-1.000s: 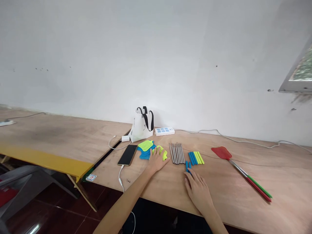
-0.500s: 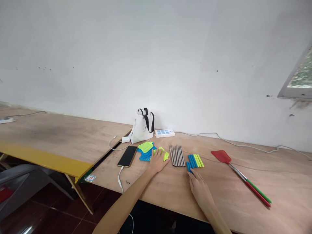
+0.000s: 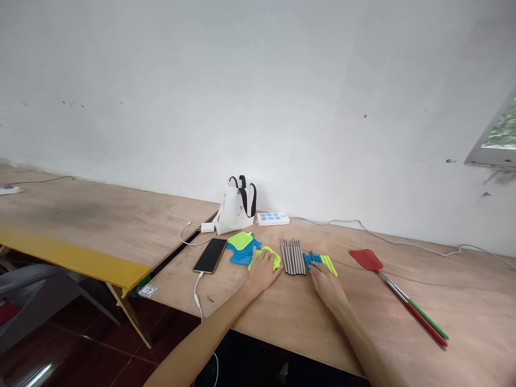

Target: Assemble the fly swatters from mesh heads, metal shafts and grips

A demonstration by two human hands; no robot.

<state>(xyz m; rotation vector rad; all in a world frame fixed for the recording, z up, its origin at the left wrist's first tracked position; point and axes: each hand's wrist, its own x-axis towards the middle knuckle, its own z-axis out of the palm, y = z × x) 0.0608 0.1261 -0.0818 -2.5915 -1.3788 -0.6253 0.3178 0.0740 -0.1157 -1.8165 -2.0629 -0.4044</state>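
Note:
My left hand (image 3: 263,269) lies with spread fingers on a yellow fly swatter head (image 3: 276,258). Beside it, another yellow head (image 3: 241,241) rests on blue mesh heads (image 3: 241,256). My right hand (image 3: 324,278) is open, fingertips touching the near ends of blue handle tubes (image 3: 312,257) and partly covering them. Yellow handle tubes (image 3: 331,265) lie against their right side. Between my hands is a row of several grey metal rods (image 3: 293,257), lying side by side.
A red fly swatter (image 3: 366,259) with red and green handles lies at the right. To the left is a phone (image 3: 210,256) on a white cable. A white bag (image 3: 234,212) and a power strip (image 3: 273,218) stand near the wall.
My right hand has moved forward, and the nearer blue tubes have slid away from me and leftward, in line with the others. The left hand stays on the yellow head.

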